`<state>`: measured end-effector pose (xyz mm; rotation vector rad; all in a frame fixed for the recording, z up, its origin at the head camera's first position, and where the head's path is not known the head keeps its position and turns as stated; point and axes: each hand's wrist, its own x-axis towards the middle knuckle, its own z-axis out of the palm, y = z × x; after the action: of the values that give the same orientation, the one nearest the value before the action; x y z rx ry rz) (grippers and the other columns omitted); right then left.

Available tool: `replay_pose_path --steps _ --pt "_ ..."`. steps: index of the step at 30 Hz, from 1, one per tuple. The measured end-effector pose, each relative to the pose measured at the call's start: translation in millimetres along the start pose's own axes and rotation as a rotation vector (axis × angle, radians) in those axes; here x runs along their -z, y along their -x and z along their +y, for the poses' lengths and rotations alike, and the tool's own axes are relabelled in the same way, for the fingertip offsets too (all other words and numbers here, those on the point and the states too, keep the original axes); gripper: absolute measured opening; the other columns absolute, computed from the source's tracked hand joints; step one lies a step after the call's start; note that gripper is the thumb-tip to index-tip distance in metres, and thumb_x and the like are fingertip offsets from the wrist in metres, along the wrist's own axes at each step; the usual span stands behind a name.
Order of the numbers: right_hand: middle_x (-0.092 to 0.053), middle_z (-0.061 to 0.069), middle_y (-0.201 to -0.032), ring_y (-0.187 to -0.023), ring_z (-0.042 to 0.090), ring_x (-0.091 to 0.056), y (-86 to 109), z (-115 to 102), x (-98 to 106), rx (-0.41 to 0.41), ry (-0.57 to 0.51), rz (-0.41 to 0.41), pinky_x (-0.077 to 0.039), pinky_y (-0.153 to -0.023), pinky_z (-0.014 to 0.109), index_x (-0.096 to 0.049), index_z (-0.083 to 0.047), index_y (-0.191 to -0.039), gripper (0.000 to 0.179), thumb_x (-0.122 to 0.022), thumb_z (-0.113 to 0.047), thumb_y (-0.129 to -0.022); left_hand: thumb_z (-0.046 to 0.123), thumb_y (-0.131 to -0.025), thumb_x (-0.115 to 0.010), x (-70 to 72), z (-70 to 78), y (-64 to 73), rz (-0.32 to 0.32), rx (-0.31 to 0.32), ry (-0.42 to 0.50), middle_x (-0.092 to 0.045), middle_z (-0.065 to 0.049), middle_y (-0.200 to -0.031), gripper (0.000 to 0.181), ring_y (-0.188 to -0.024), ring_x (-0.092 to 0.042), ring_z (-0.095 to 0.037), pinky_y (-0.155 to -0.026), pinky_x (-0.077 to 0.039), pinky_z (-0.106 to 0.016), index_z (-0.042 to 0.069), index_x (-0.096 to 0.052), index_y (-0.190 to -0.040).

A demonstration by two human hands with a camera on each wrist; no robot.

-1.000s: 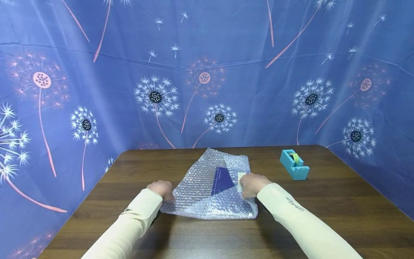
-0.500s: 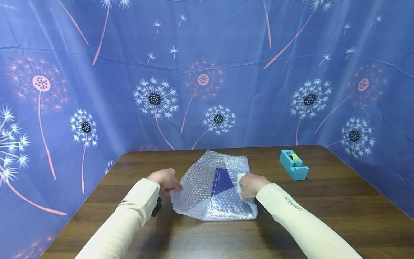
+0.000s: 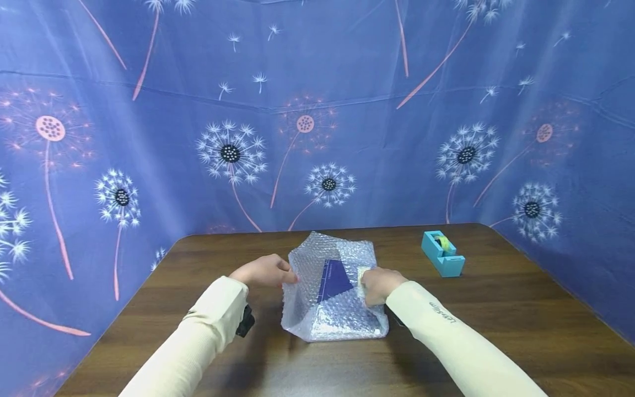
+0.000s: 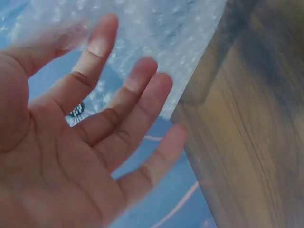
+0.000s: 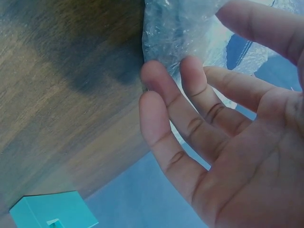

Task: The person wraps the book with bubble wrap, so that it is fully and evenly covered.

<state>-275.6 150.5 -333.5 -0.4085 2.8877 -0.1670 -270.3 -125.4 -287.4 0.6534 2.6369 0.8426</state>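
Note:
A flat dark blue book-like item (image 3: 334, 280), with a pale line and small lettering along its left side, lies within bubble wrap (image 3: 303, 259). Wrap covers its near and right parts. My left hand (image 3: 265, 271) pinches the wrap's left edge between thumb and index finger and holds it raised off the table; its other fingers (image 4: 156, 92) are spread. On the folded right side, my right hand (image 3: 381, 284) presses the wrap down, its fingers (image 5: 154, 118) loosely extended in the right wrist view. A pale yellow patch (image 3: 361, 273) shows beside that hand.
A turquoise tape dispenser (image 3: 443, 255) with a yellow-green roll stands at the table's back right. The wooden table (image 3: 188, 275) ends at a blue dandelion-print cloth (image 3: 387, 165) behind it. Dark straps or devices sit at the wrists.
My left hand has lifted the left edge of the bubble wrap and brought it up and inward, to the right. The right hand stays on the folded right side.

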Motion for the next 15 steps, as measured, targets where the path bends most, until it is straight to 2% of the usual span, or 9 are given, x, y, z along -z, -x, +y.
replay_pose_path --steps 4,8,12,15 --pt "-0.061 0.003 -0.08 -0.08 0.022 -0.057 -3.2 -9 -2 0.022 -0.006 0.009 -0.054 -0.077 0.048 -0.072 -0.007 -0.097 0.026 -0.085 -0.014 -0.076 0.02 -0.095 -0.06 -5.1 4.1 -0.2 0.008 -0.049 -0.003 -0.044 0.009 -0.064 0.033 -0.062 -0.04 -0.007 -0.061 -0.036 -0.025 0.016 -0.052 -0.064" --pt "-0.061 0.003 -0.081 -0.083 0.022 -0.057 -3.2 -10 -2 -0.005 0.021 0.015 -0.054 -0.079 0.048 -0.071 -0.009 -0.092 0.022 -0.085 -0.014 -0.075 0.019 -0.097 -0.056 -14.6 14.8 -6.6 0.002 -0.13 -0.015 -0.033 0.009 -0.06 0.037 -0.057 -0.029 -0.007 -0.058 -0.028 -0.024 0.019 -0.043 -0.063" --pt "-0.06 0.004 -0.079 -0.082 0.022 -0.058 0.3 -5 -1 -0.022 0.04 0.013 -0.054 -0.079 0.049 -0.068 -0.01 -0.082 0.02 -0.085 -0.013 -0.075 0.019 -0.098 -0.056 -29.2 29.9 -15.0 -0.012 -0.175 -0.002 -0.035 0.009 -0.061 0.033 -0.057 -0.028 -0.008 -0.058 -0.029 -0.024 0.017 -0.05 -0.066" --pt "-0.06 0.003 -0.077 -0.079 0.021 -0.058 2.8 -1 0 -0.029 0.033 0.012 -0.054 -0.077 0.048 -0.068 -0.01 -0.083 0.019 -0.085 -0.013 -0.076 0.018 -0.096 -0.057 -41.5 39.9 -21.7 -0.008 -0.202 0.0 -0.037 0.009 -0.061 0.03 -0.057 -0.03 -0.007 -0.056 -0.028 -0.023 0.016 -0.055 -0.066"
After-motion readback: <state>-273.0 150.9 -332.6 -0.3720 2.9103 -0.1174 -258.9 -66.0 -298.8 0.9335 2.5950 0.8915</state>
